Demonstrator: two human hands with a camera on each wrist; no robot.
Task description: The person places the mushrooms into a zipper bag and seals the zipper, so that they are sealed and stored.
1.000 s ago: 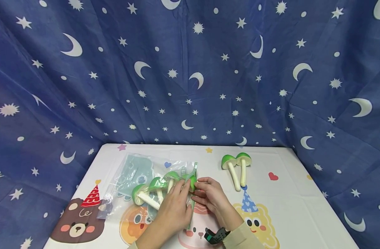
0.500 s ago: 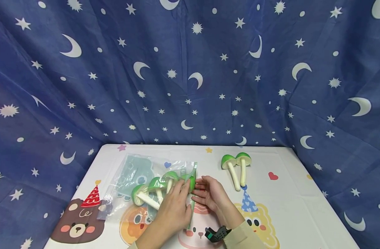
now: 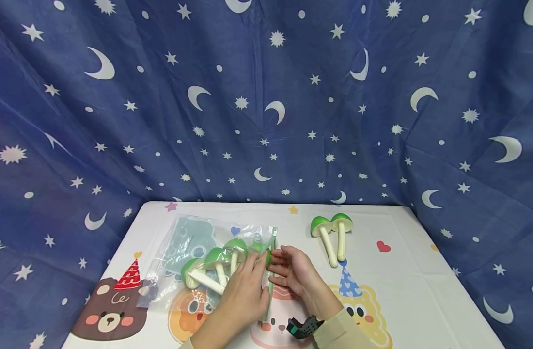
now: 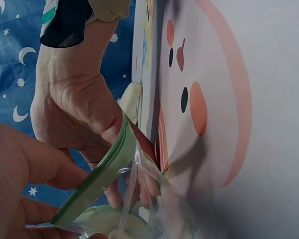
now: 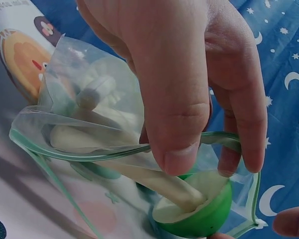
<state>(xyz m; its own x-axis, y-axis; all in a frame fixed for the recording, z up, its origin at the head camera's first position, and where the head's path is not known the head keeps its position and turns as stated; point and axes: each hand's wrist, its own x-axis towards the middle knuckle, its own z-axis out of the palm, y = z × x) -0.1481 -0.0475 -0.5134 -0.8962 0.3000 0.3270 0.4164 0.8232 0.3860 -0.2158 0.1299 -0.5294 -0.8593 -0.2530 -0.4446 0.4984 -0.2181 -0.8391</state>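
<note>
A clear zip bag (image 3: 158, 291) with a green seal strip lies on the table, several toy mushrooms (image 3: 216, 258) with green caps and pale stems inside it. My left hand (image 3: 244, 293) pinches the bag's rim at its right-hand mouth, thumb and fingers over the green strip (image 5: 112, 155) in the right wrist view. Just inside that mouth sits another mushroom (image 5: 207, 211), cap outward and stem pointing into the bag. My right hand (image 3: 298, 274) is at the mouth, fingers extended, fingertips right at this cap. In the head view the left hand partly hides this mushroom.
Two more green-capped mushrooms (image 3: 329, 238) lie side by side at the back right. A white cloth with printed cartoon animals covers the table (image 3: 432, 291). A blue star-and-moon curtain (image 3: 266, 121) hangs behind and at both sides. A black device (image 3: 305, 328) is on the right wrist.
The mushrooms in the bag have shifted slightly left, and the one at the mouth sits deeper in. My right fingers have loosened from it and straightened. The left hand stays at the rim.
</note>
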